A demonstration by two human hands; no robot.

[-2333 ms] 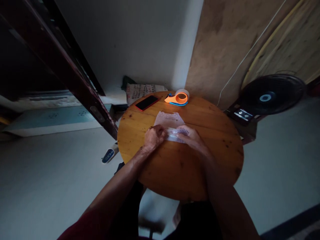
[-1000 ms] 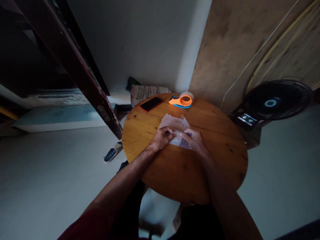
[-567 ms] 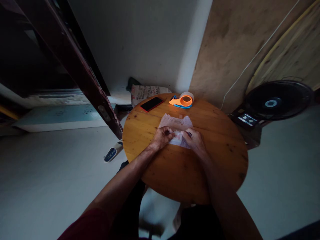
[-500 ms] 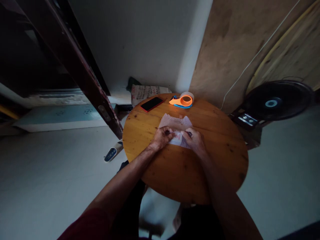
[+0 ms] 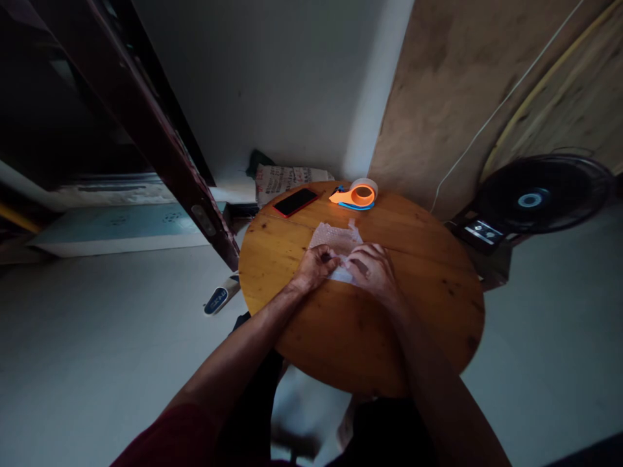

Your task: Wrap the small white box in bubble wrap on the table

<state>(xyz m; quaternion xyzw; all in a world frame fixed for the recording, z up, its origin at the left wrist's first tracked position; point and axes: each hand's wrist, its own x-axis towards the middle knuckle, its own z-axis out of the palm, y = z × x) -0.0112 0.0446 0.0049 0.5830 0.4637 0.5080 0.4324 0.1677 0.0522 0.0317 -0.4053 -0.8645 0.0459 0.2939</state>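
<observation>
A sheet of clear bubble wrap (image 5: 335,237) lies on the round wooden table (image 5: 341,344), its near part folded up between my hands. My left hand (image 5: 315,264) pinches the folded edge from the left, thumb and forefinger together. From the right, my right hand (image 5: 372,267) closes on the same wrap, its fingertips almost meeting those of the left. The small printed item inside the wrap is now mostly covered by my fingers. Beyond the wrap sits an orange tape dispenser (image 5: 346,196) with a roll of clear tape.
A phone with a red edge (image 5: 296,202) lies at the table's far left. Behind the table stands a printed sack (image 5: 292,178) against the wall. A black fan (image 5: 528,201) is at the right, and a shoe (image 5: 217,299) lies on the floor at the left.
My right hand has shifted slightly left and turned over the wrap, folding its right side inward. The left hand stays in place.
</observation>
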